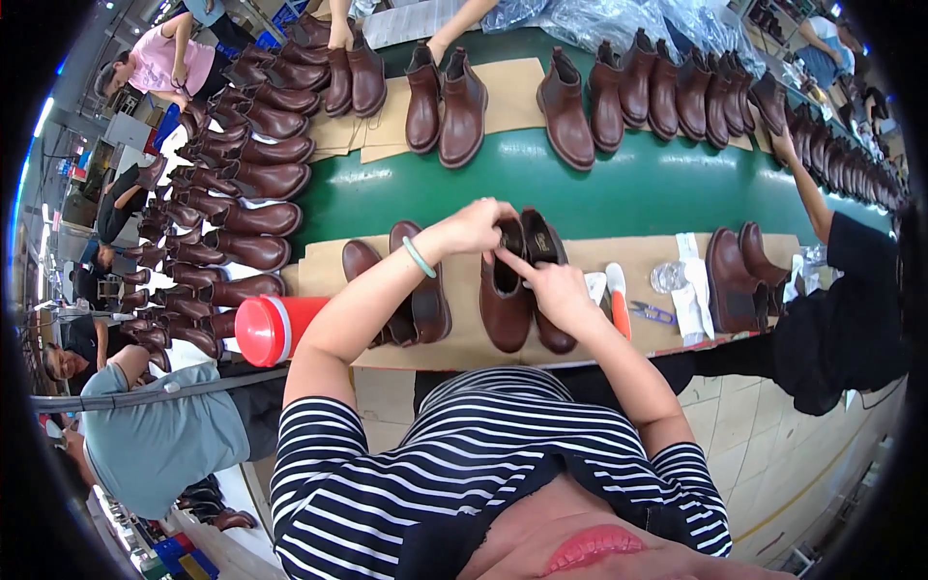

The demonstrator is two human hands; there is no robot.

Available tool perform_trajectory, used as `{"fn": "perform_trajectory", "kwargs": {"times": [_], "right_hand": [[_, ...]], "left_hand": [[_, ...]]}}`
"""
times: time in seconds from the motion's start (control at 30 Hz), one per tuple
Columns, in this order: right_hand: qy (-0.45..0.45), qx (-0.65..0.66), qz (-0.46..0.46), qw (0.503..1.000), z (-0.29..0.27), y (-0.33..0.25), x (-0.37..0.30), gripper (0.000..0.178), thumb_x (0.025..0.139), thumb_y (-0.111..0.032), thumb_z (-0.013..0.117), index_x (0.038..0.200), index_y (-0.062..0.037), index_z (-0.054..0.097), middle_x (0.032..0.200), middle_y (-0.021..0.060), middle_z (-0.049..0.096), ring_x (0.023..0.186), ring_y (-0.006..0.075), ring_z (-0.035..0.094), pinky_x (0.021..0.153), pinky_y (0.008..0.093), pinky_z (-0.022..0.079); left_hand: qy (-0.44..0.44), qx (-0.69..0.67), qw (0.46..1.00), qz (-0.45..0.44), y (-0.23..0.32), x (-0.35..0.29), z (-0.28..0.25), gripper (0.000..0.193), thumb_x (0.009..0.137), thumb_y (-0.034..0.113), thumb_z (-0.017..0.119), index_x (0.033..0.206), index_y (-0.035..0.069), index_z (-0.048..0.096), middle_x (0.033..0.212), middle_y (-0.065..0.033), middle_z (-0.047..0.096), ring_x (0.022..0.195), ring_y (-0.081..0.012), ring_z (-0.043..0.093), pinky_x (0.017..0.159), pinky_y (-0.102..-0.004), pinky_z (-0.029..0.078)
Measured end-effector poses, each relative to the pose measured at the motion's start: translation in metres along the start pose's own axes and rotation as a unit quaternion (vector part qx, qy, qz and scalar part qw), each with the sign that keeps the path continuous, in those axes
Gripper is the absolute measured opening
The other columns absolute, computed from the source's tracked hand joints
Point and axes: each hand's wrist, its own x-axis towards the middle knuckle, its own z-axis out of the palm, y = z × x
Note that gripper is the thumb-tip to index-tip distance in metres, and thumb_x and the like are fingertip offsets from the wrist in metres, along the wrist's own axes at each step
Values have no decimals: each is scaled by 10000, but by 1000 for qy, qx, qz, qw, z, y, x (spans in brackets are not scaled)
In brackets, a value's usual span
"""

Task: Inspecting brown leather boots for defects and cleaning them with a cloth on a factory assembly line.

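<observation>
A pair of brown leather ankle boots stands in front of me on the cardboard, toes toward me. At the collar of the left boot (506, 314), my left hand (476, 227) is closed on the upper edge, with a pale green bangle on its wrist. My right hand (563, 292) reaches across the right boot (543, 242), its index finger stretched to the left boot's opening and the other fingers curled. That finger's tip meets the boot near my left fingers. Partly behind my left forearm sits another pair of brown boots (431, 304).
A red container (280, 329) stands left; an orange-and-white tool (619, 300), blue thread snips (653, 312) and another boot pair (732, 280) lie right. Beyond is a green conveyor belt (387, 198) with boots along its far side. Shoe rows (256, 213) and co-workers surround the table.
</observation>
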Motion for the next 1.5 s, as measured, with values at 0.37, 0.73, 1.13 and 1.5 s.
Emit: {"fn": "perform_trajectory", "kwargs": {"times": [0.37, 0.73, 1.13, 1.5], "right_hand": [[-17, 135, 39, 990, -29, 35, 46, 157, 771, -136, 670, 927, -133, 667, 727, 133, 661, 732, 340, 644, 663, 454, 495], [79, 129, 33, 988, -84, 88, 210, 123, 739, -131, 692, 861, -125, 677, 755, 144, 663, 763, 346, 646, 694, 429, 509], [232, 69, 50, 969, -52, 134, 316, 517, 785, -142, 682, 1280, -207, 550, 1160, 143, 526, 940, 336, 618, 823, 423, 510], [275, 534, 462, 653, 61, 235, 183, 951, 674, -55, 813, 1405, 98, 224, 980, 164, 610, 642, 190, 590, 574, 324, 495]], "left_hand": [[339, 299, 892, -11, -48, 146, -186, 731, 677, 404, 790, 1309, 148, 525, 1333, -299, 393, 1250, -446, 378, 1018, -474, 361], [385, 291, 868, -117, -118, 204, -249, 170, 698, 83, 662, 822, 185, 717, 947, -73, 690, 975, -261, 651, 840, -508, 407], [423, 399, 809, -91, -118, 158, -206, 428, 667, 133, 777, 1079, 128, 663, 1144, -157, 546, 1106, -354, 504, 857, -527, 395], [352, 147, 919, -101, -91, 245, -96, 1323, 625, 483, 824, 1487, 32, -73, 1481, -325, 117, 1345, -482, 232, 1068, -584, 257]]}}
